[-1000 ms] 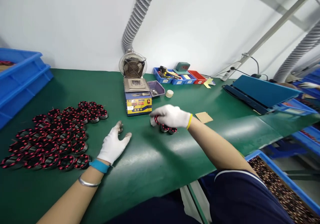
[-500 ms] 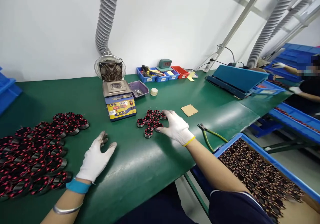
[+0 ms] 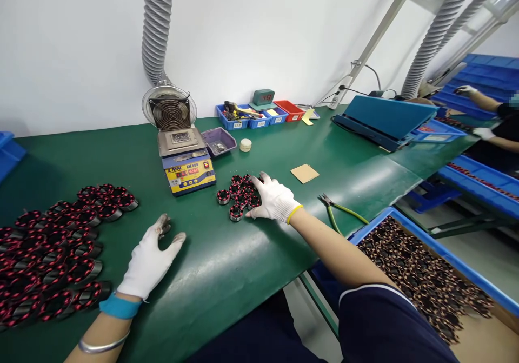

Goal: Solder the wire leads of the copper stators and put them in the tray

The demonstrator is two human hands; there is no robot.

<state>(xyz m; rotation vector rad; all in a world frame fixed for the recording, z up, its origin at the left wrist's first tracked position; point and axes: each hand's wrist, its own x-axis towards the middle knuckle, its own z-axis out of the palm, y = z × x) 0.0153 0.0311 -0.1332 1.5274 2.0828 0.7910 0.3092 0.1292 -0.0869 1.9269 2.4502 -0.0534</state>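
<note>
My right hand (image 3: 274, 199), in a white glove, rests with fingers spread against a small cluster of red-and-black wound coils (image 3: 236, 194) on the green mat (image 3: 227, 265). My left hand (image 3: 149, 257), also gloved, lies flat on the mat with fingers apart and holds nothing. A large spread of the same coils (image 3: 57, 249) lies to its left. A yellow-and-blue solder pot (image 3: 184, 160) with a fan stands just behind the small cluster.
Green-handled cutters (image 3: 338, 211) lie right of my right hand, a brown card (image 3: 305, 173) behind them. A blue crate of coils (image 3: 425, 276) sits low at right. Small parts bins (image 3: 259, 115) line the wall. Another person's gloved hands (image 3: 480, 132) work at far right.
My right hand set down a handful of coils, which now lie in a small cluster, and stays against them. The view swung right. My left hand stayed flat.
</note>
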